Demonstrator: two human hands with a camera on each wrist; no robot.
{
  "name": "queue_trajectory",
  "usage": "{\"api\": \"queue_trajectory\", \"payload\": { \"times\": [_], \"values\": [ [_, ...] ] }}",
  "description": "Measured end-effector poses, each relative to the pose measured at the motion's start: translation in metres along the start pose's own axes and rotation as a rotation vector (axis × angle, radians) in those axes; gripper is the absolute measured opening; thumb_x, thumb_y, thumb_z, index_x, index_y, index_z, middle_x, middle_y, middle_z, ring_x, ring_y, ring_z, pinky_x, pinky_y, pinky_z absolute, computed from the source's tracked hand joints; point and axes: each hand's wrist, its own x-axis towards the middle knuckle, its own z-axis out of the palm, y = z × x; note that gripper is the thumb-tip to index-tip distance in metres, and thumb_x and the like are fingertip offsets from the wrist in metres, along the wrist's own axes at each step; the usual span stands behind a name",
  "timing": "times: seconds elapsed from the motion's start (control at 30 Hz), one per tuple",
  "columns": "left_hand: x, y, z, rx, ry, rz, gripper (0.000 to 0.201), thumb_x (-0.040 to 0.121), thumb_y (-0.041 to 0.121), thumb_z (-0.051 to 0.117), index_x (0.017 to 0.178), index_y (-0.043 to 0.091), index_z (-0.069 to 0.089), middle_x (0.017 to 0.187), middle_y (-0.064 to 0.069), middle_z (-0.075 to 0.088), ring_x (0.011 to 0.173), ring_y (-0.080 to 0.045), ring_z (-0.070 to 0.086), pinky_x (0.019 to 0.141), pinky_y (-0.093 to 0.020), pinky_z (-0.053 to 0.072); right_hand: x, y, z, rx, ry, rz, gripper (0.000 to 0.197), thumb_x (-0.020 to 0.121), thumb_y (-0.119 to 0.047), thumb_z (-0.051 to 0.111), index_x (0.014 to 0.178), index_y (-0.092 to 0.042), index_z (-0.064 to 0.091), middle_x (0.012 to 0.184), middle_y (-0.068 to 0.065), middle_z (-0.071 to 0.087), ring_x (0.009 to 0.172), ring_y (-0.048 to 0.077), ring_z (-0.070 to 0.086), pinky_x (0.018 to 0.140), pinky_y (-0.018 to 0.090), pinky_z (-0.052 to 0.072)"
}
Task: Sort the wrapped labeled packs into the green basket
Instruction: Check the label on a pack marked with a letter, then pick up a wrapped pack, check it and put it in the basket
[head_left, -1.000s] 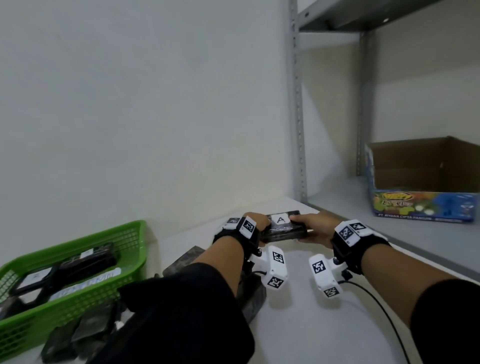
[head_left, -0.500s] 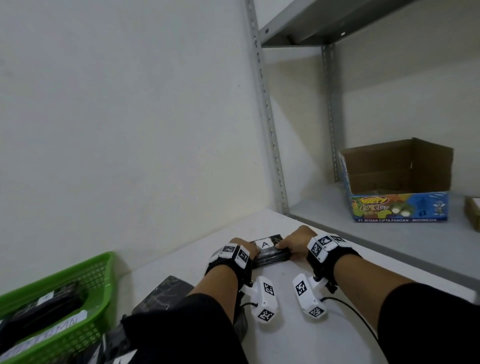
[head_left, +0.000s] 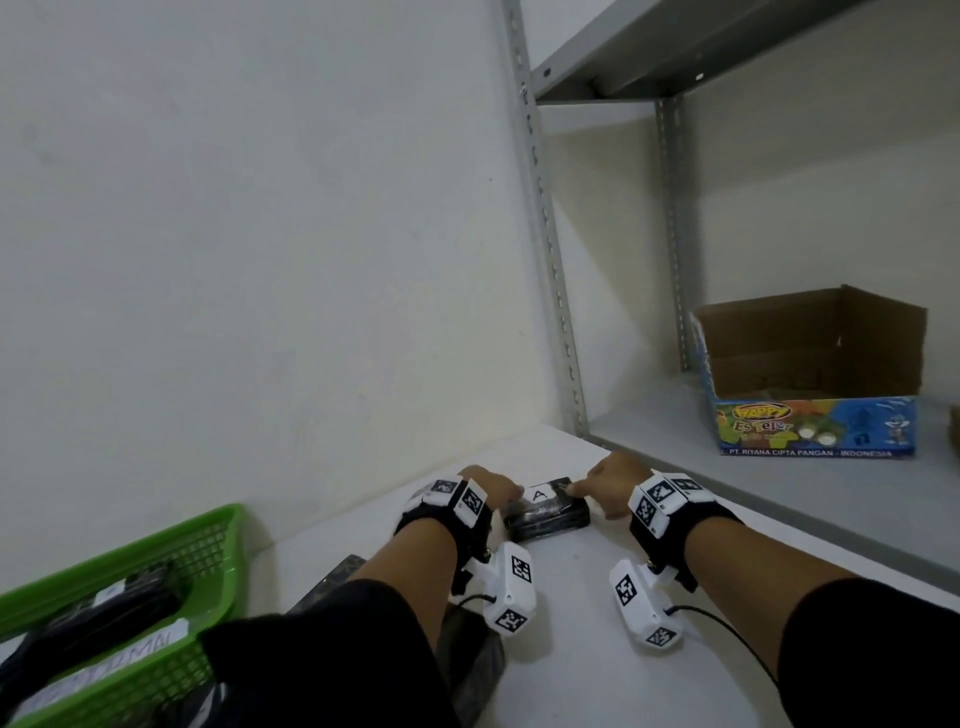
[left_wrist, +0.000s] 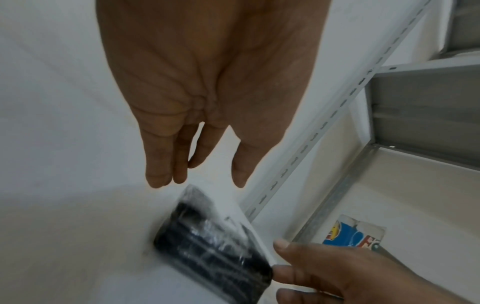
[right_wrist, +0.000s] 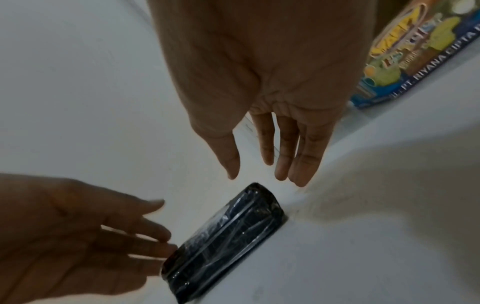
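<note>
A black wrapped pack (head_left: 550, 517) with a white "A" label (head_left: 540, 493) lies on the white table (head_left: 571, 649). My left hand (head_left: 491, 486) is at its left end and my right hand (head_left: 597, 488) at its right end. In the left wrist view my left hand (left_wrist: 200, 183) has straight fingers above one end of the pack (left_wrist: 213, 240). The right wrist view shows my right hand (right_wrist: 265, 179) the same way over the pack (right_wrist: 223, 232). Fingertips of each hand touch the pack's ends. The green basket (head_left: 218, 525) at the far left holds several labeled packs (head_left: 119, 608).
More dark packs (head_left: 332, 582) lie on the table under my left forearm. A grey metal shelf (head_left: 779, 483) borders the table on the right and carries an open cardboard box (head_left: 815, 395). Its upright post (head_left: 550, 291) stands behind the pack. A pale wall runs along the far side.
The pack and both hands have come lower in the head view, down to the table. The view has turned right, so the basket has slid toward the left edge.
</note>
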Motion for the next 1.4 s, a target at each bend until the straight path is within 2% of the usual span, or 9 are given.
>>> {"api": "queue_trajectory", "payload": {
  "times": [0.07, 0.13, 0.23, 0.37, 0.57, 0.83, 1.07, 1.27, 1.4],
  "values": [
    [-0.001, 0.000, -0.020, 0.024, 0.007, 0.052, 0.048, 0.099, 0.027, 0.065, 0.135, -0.006, 0.059, 0.133, -0.018, 0.064, 0.119, -0.034, 0.065, 0.102, -0.038, 0.054, -0.007, -0.004, -0.008, -0.045, 0.026, -0.056, 0.039, 0.088, -0.039, 0.079, 0.113, -0.011, 0.070, 0.116, 0.012, 0.072, 0.097, 0.026, 0.067, 0.079, 0.027, 0.052],
    [-0.010, -0.002, -0.045, -0.062, 0.059, 0.034, 0.056, 0.090, 0.037, 0.075, 0.124, -0.005, 0.066, 0.122, -0.018, 0.070, 0.104, -0.033, 0.070, 0.096, -0.042, 0.058, -0.020, -0.016, -0.014, -0.060, 0.084, -0.115, 0.060, 0.090, -0.042, 0.076, 0.138, -0.011, 0.060, 0.138, 0.010, 0.065, 0.123, 0.028, 0.063, 0.100, 0.030, 0.046],
    [-0.037, -0.006, -0.085, -0.074, 0.121, 0.062, 0.049, 0.090, 0.039, 0.074, 0.116, -0.003, 0.069, 0.112, -0.016, 0.071, 0.094, -0.029, 0.069, 0.085, -0.037, 0.058, -0.046, -0.041, -0.014, -0.041, 0.087, -0.226, 0.063, 0.092, -0.046, 0.074, 0.143, -0.014, 0.055, 0.133, 0.008, 0.068, 0.124, 0.028, 0.062, 0.102, 0.033, 0.046],
    [-0.090, -0.027, -0.129, 0.104, 0.172, 0.075, 0.040, 0.094, 0.043, 0.069, 0.078, 0.007, 0.061, 0.079, -0.008, 0.058, 0.080, -0.026, 0.058, 0.077, -0.033, 0.048, -0.099, -0.086, 0.001, -0.015, 0.028, -0.387, 0.068, 0.092, -0.048, 0.073, 0.147, -0.016, 0.049, 0.139, 0.007, 0.064, 0.113, 0.025, 0.066, 0.091, 0.028, 0.045],
    [-0.166, -0.090, -0.168, 0.353, 0.216, 0.057, 0.064, 0.098, 0.047, 0.060, 0.148, 0.007, 0.051, 0.150, -0.006, 0.054, 0.138, -0.025, 0.050, 0.115, -0.037, 0.039, -0.176, -0.147, 0.047, -0.075, -0.120, -0.585, 0.082, 0.092, -0.055, 0.070, 0.158, -0.019, 0.036, 0.156, 0.004, 0.051, 0.139, 0.023, 0.052, 0.104, 0.031, 0.041],
    [-0.235, -0.190, -0.189, 0.512, 0.181, 0.020, 0.065, 0.098, 0.048, 0.060, 0.150, 0.011, 0.048, 0.152, -0.006, 0.052, 0.137, -0.025, 0.051, 0.113, -0.034, 0.041, -0.242, -0.198, 0.119, -0.221, -0.274, -0.775, 0.091, 0.093, -0.055, 0.069, 0.162, -0.015, 0.027, 0.164, 0.007, 0.039, 0.148, 0.024, 0.042, 0.115, 0.035, 0.038],
    [-0.272, -0.256, -0.184, 0.557, 0.155, 0.000, 0.077, 0.092, 0.046, 0.070, 0.155, 0.013, 0.041, 0.157, -0.007, 0.044, 0.143, -0.025, 0.044, 0.116, -0.033, 0.037, -0.276, -0.225, 0.180, -0.379, -0.417, -0.848, 0.080, 0.090, -0.042, 0.076, 0.156, -0.016, 0.039, 0.152, 0.007, 0.053, 0.136, 0.024, 0.053, 0.106, 0.032, 0.044],
    [-0.268, -0.292, -0.170, 0.634, 0.098, 0.035, 0.089, 0.078, 0.051, 0.081, 0.153, 0.018, 0.044, 0.146, -0.003, 0.049, 0.130, -0.027, 0.039, 0.109, -0.045, 0.041, -0.285, -0.235, 0.223, -0.549, -0.543, -0.866, 0.051, 0.086, -0.035, 0.082, 0.130, -0.017, 0.065, 0.121, 0.006, 0.070, 0.110, 0.028, 0.066, 0.093, 0.036, 0.055],
    [-0.257, -0.295, -0.156, 0.738, 0.059, 0.082, 0.068, 0.079, 0.052, 0.080, 0.131, 0.016, 0.057, 0.127, -0.005, 0.062, 0.116, -0.026, 0.051, 0.109, -0.038, 0.033, -0.280, -0.233, 0.240, -0.558, -0.535, -0.830, 0.030, 0.089, -0.025, 0.077, 0.115, -0.012, 0.072, 0.114, 0.012, 0.074, 0.105, 0.031, 0.070, 0.080, 0.031, 0.052]
  ]
}}
